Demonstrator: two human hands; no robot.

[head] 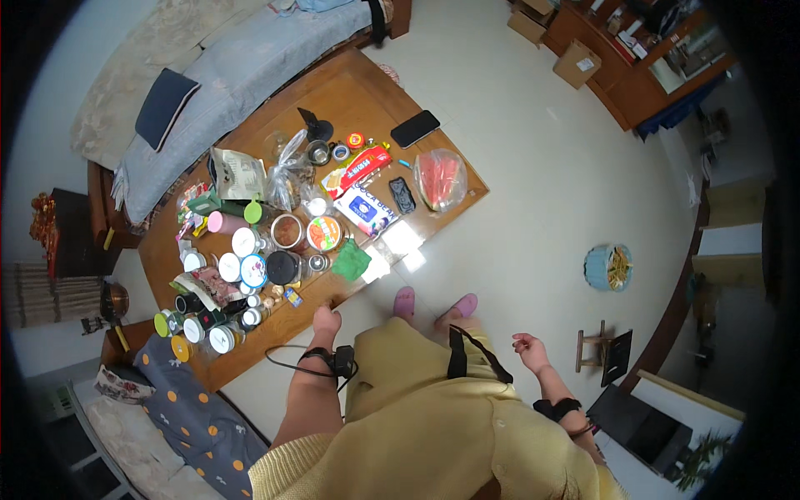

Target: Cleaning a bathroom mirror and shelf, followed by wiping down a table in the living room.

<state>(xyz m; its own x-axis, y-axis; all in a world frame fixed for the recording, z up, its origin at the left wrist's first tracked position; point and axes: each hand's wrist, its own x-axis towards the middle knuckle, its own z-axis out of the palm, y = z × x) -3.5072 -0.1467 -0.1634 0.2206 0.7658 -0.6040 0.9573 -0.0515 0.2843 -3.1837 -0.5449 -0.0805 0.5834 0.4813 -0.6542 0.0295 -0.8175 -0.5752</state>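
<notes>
My left hand point(326, 321) is beside the near edge of a wooden table point(315, 303), its fingers partly turned from view. No object shows in it, and I cannot tell whether it touches the edge. Over the floor on the other side, my right hand point(531, 351) hangs with loosely bent fingers apart and nothing in them. Nearest the left hand on the table are a small blue-and-yellow packet point(292, 297) and a crumpled green cloth point(351, 259). Behind these, lidded jars crowd together, among them a black-lidded jar point(283, 267). A bagged watermelon piece point(440, 180) lies near the far right corner.
A smartphone point(415, 129), a red-and-yellow food packet point(359, 169) and a white-and-blue packet point(367, 209) lie on the table. A covered sofa point(231, 94) runs behind it. On the floor to the right stand a blue bin point(594, 269) and a small stool point(594, 350).
</notes>
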